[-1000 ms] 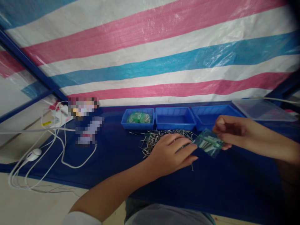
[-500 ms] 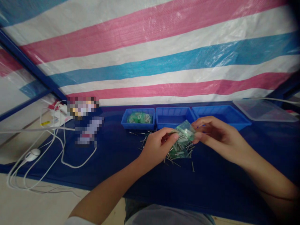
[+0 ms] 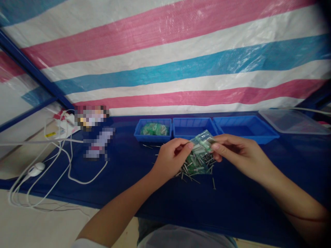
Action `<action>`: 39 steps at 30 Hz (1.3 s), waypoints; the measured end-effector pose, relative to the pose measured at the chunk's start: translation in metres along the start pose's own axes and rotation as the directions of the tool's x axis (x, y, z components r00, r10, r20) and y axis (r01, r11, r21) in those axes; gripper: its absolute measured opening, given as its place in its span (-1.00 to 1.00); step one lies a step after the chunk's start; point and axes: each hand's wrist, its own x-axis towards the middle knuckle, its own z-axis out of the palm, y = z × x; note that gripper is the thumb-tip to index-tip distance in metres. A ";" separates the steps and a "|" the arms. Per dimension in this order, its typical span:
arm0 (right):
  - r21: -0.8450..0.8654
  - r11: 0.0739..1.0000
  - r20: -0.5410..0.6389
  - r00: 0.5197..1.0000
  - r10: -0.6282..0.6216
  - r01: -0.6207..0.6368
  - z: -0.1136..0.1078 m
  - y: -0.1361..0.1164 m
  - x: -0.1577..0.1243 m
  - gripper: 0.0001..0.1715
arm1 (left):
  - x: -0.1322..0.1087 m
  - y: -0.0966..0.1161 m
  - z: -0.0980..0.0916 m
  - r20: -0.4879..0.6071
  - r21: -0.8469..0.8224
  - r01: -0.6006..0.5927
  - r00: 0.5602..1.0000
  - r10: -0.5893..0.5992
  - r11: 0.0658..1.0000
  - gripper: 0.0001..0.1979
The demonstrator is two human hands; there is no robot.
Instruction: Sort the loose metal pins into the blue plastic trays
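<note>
One clear packet, pinched between the left hand and right hand; contents indistinct. Below them, a pile of metal pins, partly hidden by the left hand, uncountable. Beyond the hands, three blue bins.

Fingers pinching plastic bag, metal fasteners beneath, blue bins behind

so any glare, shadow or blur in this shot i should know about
In the head view, glare streaks the striped tarp, clearest toward the upper right; also in the head view, the far right edge goes dark, the loose metal fasteners look soft, and pixelated patches hide detail at left.
</note>
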 end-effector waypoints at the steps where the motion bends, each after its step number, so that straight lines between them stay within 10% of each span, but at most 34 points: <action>1: 0.014 1.000 0.000 1.000 0.011 -0.011 -0.001 0.001 0.000 -0.78 | 0.001 -0.001 0.000 0.000 -0.032 0.023 1.000 -0.023 0.999 -0.74; 20: 0.221 0.961 -0.099 0.976 0.192 -0.166 -0.003 0.007 0.001 -0.67 | 0.004 -0.007 0.002 0.044 -0.284 0.110 0.994 -0.102 0.952 -0.73; 34: 0.046 0.999 -0.101 0.995 0.022 -0.017 0.007 0.001 -0.001 -0.72 | 0.006 -0.008 0.000 0.000 -0.198 0.056 0.998 -0.057 0.979 -0.73; 39: 0.091 0.996 -0.102 0.995 0.012 -0.003 0.001 0.003 -0.001 -0.59 | 0.021 -0.003 -0.031 -0.207 -0.136 -0.091 0.976 0.061 0.987 -0.77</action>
